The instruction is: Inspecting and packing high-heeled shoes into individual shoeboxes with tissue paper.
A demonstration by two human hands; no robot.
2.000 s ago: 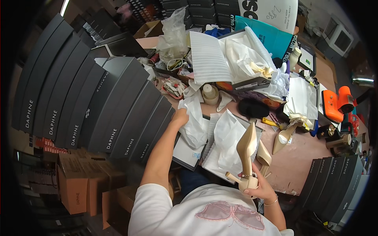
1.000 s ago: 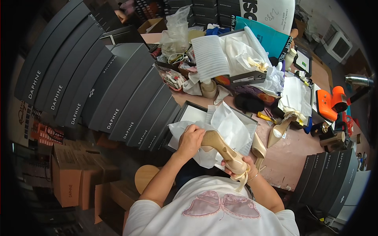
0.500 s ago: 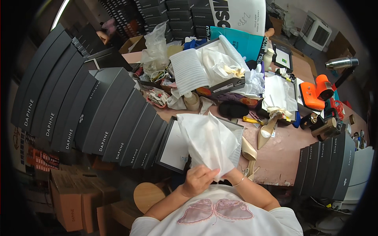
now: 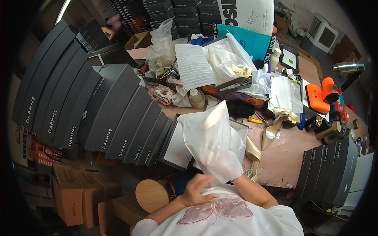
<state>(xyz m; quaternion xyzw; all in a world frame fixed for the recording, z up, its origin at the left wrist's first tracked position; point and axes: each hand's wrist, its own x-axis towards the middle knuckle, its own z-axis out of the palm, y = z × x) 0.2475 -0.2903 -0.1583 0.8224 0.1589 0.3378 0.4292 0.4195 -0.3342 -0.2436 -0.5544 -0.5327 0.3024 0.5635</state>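
Note:
A thin white bag [image 4: 204, 145] stands up in front of me over an open dark shoebox [image 4: 172, 145]. My right hand [image 4: 227, 163] is inside this bag, dimly seen through it, with the wrist at its mouth. A long cream shape, its kind unclear, shows through the upper part; the hand seems closed around something in there. My left hand [image 4: 198, 191], a little blurred, is just below the bag's lower edge, fingers apart and nothing in them. To the right, a cream high-heeled shoe [image 4: 252, 149] lies on the table, and another pointed cream shoe [image 4: 269, 133] sits behind it.
Dark shoeboxes [image 4: 114, 106] lean in a long row at left, with another stack [image 4: 327, 169] at right. Behind the bag stand an open box with white paper [image 4: 228, 59], a white bottle [image 4: 197, 98] and an orange device [image 4: 317, 98]. A round wooden stool [image 4: 151, 195] is below left.
My left hand has let go of the white bag's lower edge and moved down from it. The bag has turned more upright, and the cream shape inside shows more clearly.

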